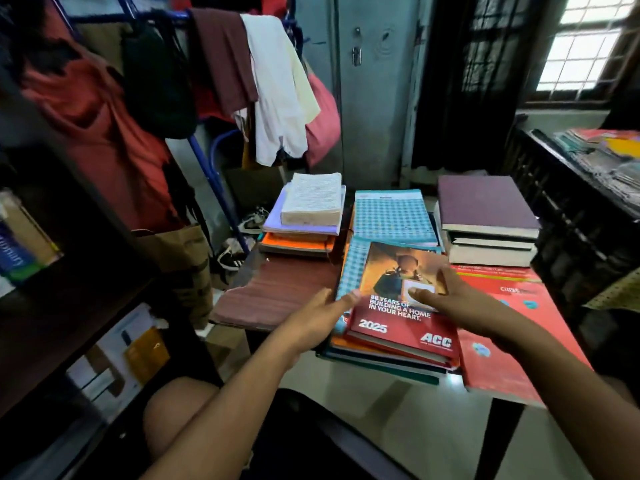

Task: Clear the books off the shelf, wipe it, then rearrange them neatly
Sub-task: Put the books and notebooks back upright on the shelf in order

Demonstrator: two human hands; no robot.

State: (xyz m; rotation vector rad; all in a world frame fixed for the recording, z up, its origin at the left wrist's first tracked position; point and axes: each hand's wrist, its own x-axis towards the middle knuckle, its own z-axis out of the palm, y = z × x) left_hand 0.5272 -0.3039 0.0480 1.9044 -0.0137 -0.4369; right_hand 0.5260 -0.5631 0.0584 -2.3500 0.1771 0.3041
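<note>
head | hands on diary | "acc", "2025"

Book stacks on a table.
Three stacks sit behind; a diary tops the front stack.

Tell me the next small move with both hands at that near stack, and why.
Probably close both hands on the stack and lift it. The left hand is at its left edge, the right hand lies open on the red diary on top, and the stack overhangs the table edge, so neither hand grips yet.
</note>
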